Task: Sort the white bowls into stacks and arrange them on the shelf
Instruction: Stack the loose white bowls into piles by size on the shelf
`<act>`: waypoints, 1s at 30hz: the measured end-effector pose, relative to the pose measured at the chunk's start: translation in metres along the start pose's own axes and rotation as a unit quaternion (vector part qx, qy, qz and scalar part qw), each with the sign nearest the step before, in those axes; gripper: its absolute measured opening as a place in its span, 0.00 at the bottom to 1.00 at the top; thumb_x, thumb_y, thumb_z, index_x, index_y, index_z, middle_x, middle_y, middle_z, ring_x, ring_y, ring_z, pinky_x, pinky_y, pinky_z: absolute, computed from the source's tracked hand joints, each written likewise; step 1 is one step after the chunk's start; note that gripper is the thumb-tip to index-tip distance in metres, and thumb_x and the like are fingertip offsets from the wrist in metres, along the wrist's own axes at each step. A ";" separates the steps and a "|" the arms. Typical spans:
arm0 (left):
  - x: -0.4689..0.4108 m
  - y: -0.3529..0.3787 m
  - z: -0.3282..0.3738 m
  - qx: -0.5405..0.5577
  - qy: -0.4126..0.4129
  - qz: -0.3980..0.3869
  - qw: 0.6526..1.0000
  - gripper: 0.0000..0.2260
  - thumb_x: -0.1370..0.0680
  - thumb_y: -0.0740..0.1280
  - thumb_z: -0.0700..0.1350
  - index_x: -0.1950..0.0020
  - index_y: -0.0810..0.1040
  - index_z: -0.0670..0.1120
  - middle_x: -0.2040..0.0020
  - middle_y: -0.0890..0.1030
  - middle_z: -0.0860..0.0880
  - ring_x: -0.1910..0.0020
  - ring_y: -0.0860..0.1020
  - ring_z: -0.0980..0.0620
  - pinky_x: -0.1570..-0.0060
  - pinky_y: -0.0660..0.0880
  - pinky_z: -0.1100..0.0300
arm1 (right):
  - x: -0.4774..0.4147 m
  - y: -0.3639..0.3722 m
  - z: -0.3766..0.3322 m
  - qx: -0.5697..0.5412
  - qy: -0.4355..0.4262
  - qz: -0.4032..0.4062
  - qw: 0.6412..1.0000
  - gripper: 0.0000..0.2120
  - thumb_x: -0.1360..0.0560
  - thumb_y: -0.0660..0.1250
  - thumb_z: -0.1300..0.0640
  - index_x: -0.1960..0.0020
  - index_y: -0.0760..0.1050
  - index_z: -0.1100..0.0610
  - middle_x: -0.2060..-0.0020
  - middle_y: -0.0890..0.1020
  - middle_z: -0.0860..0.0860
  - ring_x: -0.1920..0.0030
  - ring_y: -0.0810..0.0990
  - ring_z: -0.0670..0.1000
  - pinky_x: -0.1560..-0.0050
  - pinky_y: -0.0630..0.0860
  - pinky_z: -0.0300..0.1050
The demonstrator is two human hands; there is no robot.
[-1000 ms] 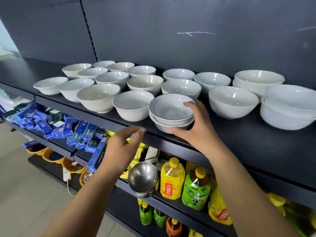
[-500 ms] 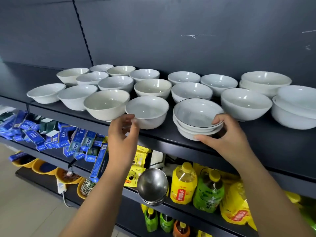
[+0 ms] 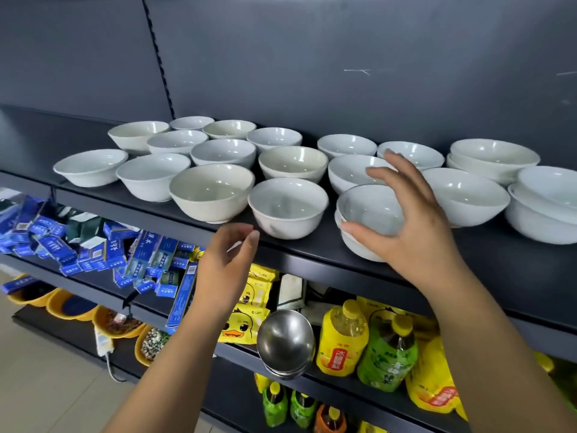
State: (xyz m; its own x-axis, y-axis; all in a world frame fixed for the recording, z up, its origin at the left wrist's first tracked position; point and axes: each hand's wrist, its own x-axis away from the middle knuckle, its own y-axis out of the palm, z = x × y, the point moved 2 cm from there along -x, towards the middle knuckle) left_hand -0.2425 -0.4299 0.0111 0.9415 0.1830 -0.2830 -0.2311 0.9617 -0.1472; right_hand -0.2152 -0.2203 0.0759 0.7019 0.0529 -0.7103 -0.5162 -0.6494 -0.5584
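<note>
Several white bowls stand singly in rows on the dark top shelf. Near its front edge sits a short stack of dark-rimmed bowls. My right hand hovers over this stack with fingers spread and straight, the thumb by the stack's front side. A single white bowl stands just left of the stack. My left hand is below and in front of that bowl at the shelf edge, fingers loosely curled, holding nothing. Two more stacks, a rear one and a front one, stand at the right.
On the shelf below lie blue boxes, yellow duck packets, nested steel bowls and drink bottles. Yellow tubs sit lower left. A dark back panel closes the shelf behind the bowls.
My right hand let go of the dark-rimmed stack's side and rose over it with fingers spread. My left hand stayed near the shelf edge, under the single bowl.
</note>
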 end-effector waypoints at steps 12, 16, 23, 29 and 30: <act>-0.007 -0.092 -0.011 -0.015 -0.049 0.098 0.994 0.08 0.22 0.63 0.46 0.55 0.79 0.46 0.58 0.82 0.53 0.63 0.76 0.67 0.63 0.70 0.75 | -0.036 0.113 -0.042 0.154 0.010 -0.210 0.965 0.24 0.27 0.65 0.46 0.34 0.66 0.54 0.36 0.73 0.51 0.38 0.73 0.55 0.46 0.71 0.48; -0.012 -0.093 -0.011 -0.007 -0.047 0.088 0.995 0.08 0.22 0.62 0.44 0.57 0.79 0.46 0.58 0.83 0.53 0.62 0.77 0.66 0.58 0.70 0.74 | -0.037 0.113 -0.039 0.213 0.009 -0.210 0.954 0.15 0.24 0.60 0.46 0.43 0.74 0.54 0.49 0.81 0.53 0.48 0.77 0.58 0.60 0.67 0.44; -0.025 -0.076 -0.001 -0.015 -0.014 0.052 0.998 0.09 0.22 0.61 0.45 0.58 0.80 0.48 0.58 0.82 0.55 0.63 0.76 0.64 0.61 0.70 0.74 | -0.034 0.095 -0.039 0.119 -0.071 -0.120 0.983 0.12 0.32 0.69 0.52 0.56 0.81 0.61 0.62 0.83 0.58 0.59 0.81 0.60 0.59 0.76 0.48; -0.040 -0.089 0.007 -0.004 0.008 0.089 0.996 0.10 0.21 0.61 0.46 0.56 0.80 0.47 0.56 0.82 0.55 0.60 0.77 0.67 0.58 0.71 0.74 | -0.034 0.053 -0.036 0.074 -0.081 -0.003 0.994 0.17 0.31 0.62 0.49 0.56 0.81 0.61 0.59 0.83 0.55 0.56 0.77 0.50 0.55 0.69 0.39; -0.042 -0.093 0.006 -0.003 0.011 0.089 0.996 0.10 0.21 0.61 0.46 0.57 0.80 0.48 0.56 0.82 0.54 0.58 0.78 0.63 0.56 0.72 0.73 | -0.034 0.052 -0.041 0.066 -0.072 0.006 0.995 0.17 0.30 0.62 0.48 0.56 0.81 0.61 0.59 0.84 0.55 0.56 0.76 0.48 0.55 0.68 0.38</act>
State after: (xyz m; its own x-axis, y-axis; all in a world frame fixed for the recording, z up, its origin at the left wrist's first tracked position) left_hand -0.2592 -0.5257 0.0426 0.8795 0.3465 -0.3263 -0.3959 0.9131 -0.0975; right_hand -0.2456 -0.2869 0.0890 0.6231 0.1602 -0.7655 -0.5901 -0.5462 -0.5946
